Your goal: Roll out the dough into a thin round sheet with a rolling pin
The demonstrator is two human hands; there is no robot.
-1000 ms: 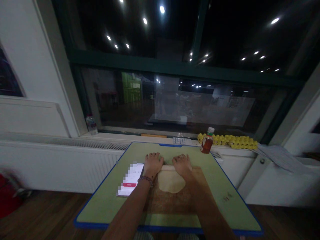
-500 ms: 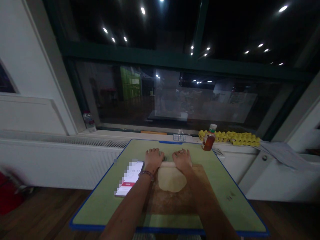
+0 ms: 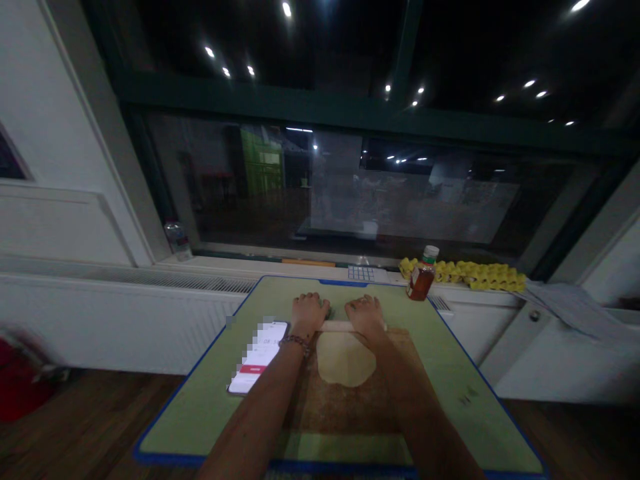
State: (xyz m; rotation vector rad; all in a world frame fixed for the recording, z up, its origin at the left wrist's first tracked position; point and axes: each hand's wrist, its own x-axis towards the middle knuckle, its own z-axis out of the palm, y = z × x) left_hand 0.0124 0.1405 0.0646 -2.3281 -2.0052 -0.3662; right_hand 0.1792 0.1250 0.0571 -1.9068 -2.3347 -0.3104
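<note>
A pale rolling pin (image 3: pixel 336 326) lies crosswise at the far edge of a flat, roughly round sheet of dough (image 3: pixel 346 360). My left hand (image 3: pixel 309 313) is over the pin's left end, with a beaded bracelet (image 3: pixel 296 343) on that wrist. Over the right end is my right hand (image 3: pixel 367 316), fingers bent forward and down. The palms hide both ends of the pin. Under the dough is a brown wooden board (image 3: pixel 345 413), partly covered by my forearms.
A lit phone (image 3: pixel 259 357) lies left of the board on the green, blue-edged table (image 3: pixel 200 420). At the far right corner stands a bottle of reddish-brown liquid (image 3: pixel 421 275). Yellow egg trays (image 3: pixel 480 275) and a clear bottle (image 3: pixel 177 240) sit along the windowsill.
The view has shifted slightly. Both hands stay on the rolling pin at the dough's far edge, with hardly any visible movement over the board.
</note>
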